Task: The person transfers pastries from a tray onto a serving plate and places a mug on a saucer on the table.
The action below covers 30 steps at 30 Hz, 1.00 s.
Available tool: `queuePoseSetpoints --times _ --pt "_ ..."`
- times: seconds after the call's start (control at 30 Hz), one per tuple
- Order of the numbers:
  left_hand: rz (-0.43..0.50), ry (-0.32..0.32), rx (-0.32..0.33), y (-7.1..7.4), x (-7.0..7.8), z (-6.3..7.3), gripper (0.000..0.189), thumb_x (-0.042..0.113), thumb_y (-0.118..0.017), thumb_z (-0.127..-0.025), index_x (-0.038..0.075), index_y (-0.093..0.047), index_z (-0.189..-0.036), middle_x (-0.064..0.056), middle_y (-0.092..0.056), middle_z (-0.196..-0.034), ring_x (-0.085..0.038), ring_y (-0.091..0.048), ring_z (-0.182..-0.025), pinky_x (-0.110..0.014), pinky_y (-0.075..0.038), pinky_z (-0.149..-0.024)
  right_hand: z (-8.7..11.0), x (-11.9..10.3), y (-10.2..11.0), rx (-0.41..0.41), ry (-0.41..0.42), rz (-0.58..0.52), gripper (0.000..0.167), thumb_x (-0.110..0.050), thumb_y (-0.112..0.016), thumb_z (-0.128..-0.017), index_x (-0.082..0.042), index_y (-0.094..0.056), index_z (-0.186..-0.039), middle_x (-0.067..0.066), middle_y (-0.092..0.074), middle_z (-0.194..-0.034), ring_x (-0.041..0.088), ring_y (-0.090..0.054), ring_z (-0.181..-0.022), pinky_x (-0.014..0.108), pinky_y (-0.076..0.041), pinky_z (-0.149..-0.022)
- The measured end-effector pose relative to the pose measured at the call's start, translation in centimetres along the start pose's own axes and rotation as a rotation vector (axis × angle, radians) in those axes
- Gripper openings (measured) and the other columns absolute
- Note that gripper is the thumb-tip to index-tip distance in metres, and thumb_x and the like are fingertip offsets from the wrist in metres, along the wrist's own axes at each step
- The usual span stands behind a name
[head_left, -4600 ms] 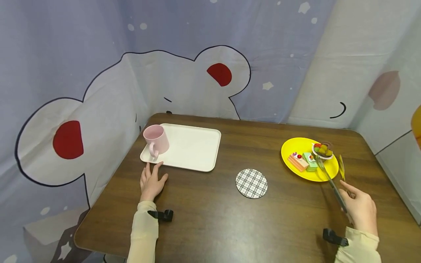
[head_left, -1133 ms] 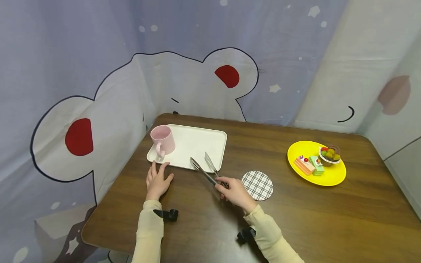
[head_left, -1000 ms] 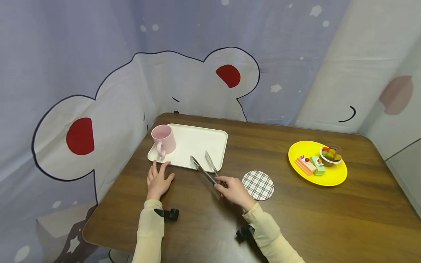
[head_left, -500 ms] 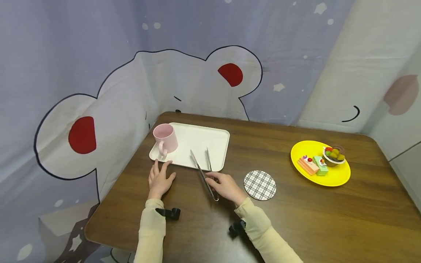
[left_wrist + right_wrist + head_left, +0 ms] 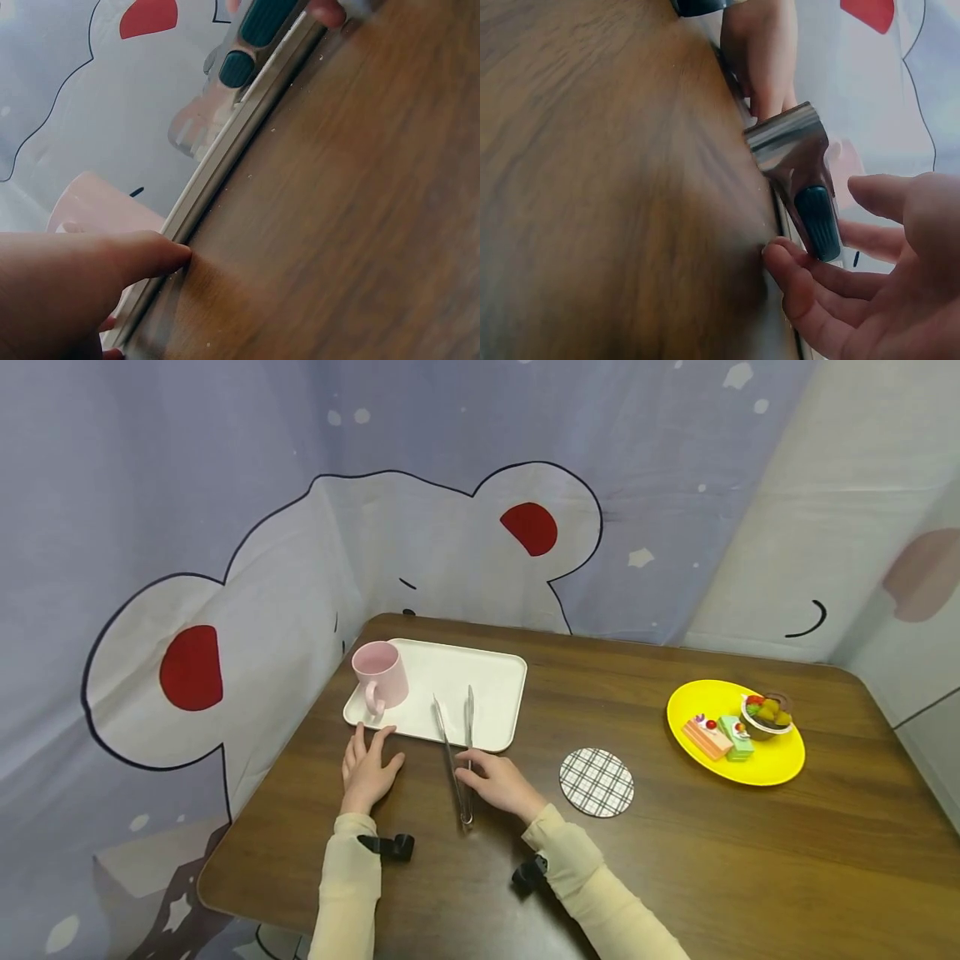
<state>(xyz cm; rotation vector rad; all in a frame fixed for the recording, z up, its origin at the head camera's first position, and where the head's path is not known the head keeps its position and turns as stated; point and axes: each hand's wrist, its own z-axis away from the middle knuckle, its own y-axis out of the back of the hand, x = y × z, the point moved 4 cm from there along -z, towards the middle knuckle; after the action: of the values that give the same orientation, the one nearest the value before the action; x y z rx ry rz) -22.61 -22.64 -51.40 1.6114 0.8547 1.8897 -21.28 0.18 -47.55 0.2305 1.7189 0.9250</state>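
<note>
Metal tongs (image 5: 452,777) with dark teal grips lie with their spread tips over the white tray (image 5: 495,693) and their hinge end toward the person. My right hand (image 5: 501,783) is around the tongs' right side. In the right wrist view its thumb (image 5: 877,196) stands apart from the tongs (image 5: 799,180), while the loosely bent fingers (image 5: 795,281) are close beside the grip. My left hand (image 5: 367,775) lies with spread fingers at the tray's near edge, a fingertip (image 5: 176,255) right at the rim. A pink mug (image 5: 382,677) stands on the tray's left end.
A round plaid coaster (image 5: 596,782) lies right of my right hand. Farther right, a yellow plate (image 5: 682,697) bears an orange cake slice (image 5: 707,739), a green one (image 5: 737,739) and a fruit-topped cup (image 5: 765,717). A printed curtain (image 5: 450,552) hangs behind the table.
My right hand brought the tongs from the yellow plate to the tray, then turned them to point away from the person; its thumb now stands off them. My left hand stayed by the tray.
</note>
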Motion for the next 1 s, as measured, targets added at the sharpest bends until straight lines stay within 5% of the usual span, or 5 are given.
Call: queuePoseSetpoints --times 0.33,0.6,1.0 --pt "0.007 -0.005 0.006 -0.1 -0.1 0.2 0.054 0.026 -0.055 -0.094 0.022 -0.036 -0.145 -0.020 0.009 -0.162 -0.044 0.006 -0.148 -0.064 0.000 -0.116 -1.0 -0.9 -0.5 -0.038 0.039 0.018 0.035 -0.027 -0.054 -0.098 -0.008 -0.061 -0.127 0.014 -0.066 -0.126 0.030 -0.064 -0.111 0.046 -0.049 -0.096" --pt "0.014 -0.009 0.010 -0.4 -0.2 0.1 0.054 0.026 -0.055 -0.094 0.022 -0.036 -0.145 -0.019 0.009 -0.162 -0.043 0.006 -0.148 -0.064 0.001 -0.115 -1.4 -1.2 -0.5 -0.051 0.021 0.057 0.036 -0.027 -0.054 -0.098 -0.005 -0.063 -0.125 0.013 -0.072 -0.103 0.024 -0.066 -0.096 0.041 -0.052 -0.088" --pt "0.008 -0.013 0.008 -0.2 -0.2 -0.1 0.054 0.026 -0.056 -0.094 0.023 -0.036 -0.145 -0.018 0.011 -0.163 -0.044 0.006 -0.148 -0.064 0.001 -0.116 -0.4 -0.9 0.1 -0.044 0.069 -0.011 0.034 -0.023 -0.055 -0.098 -0.005 -0.062 -0.125 0.014 -0.072 -0.114 0.027 -0.069 -0.104 0.041 -0.052 -0.093"
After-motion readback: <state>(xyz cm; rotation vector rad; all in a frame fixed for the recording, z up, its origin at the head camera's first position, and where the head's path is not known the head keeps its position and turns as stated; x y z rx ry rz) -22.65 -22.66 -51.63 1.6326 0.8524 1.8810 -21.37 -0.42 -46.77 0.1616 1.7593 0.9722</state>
